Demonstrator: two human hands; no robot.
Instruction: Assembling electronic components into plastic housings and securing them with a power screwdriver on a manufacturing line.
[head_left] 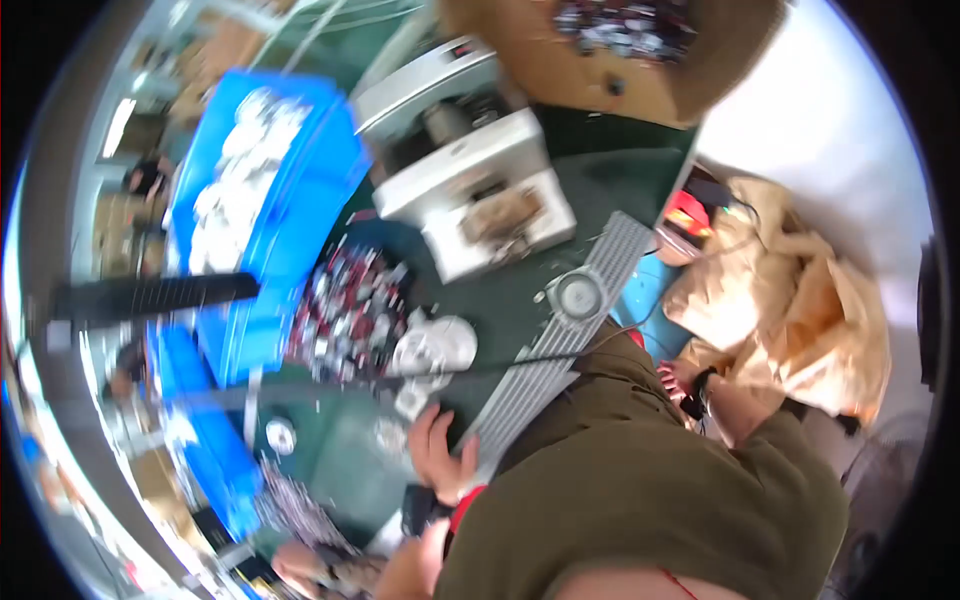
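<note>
Hands (438, 455), two; blue bins (285, 240), two

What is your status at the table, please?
Left hand open near white round plastic part. Right hand beside brown paper, grip unclear. Dark cable across the view.

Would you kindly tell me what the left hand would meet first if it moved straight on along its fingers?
The left hand would probably meet the white parts just ahead, though blur leaves depth unclear.

The left hand (438, 460) has its fingers (432, 430) loosely spread, thumb apart. The right hand (682, 378) is near the leg (590, 405), too blurry to tell its grip.
</note>
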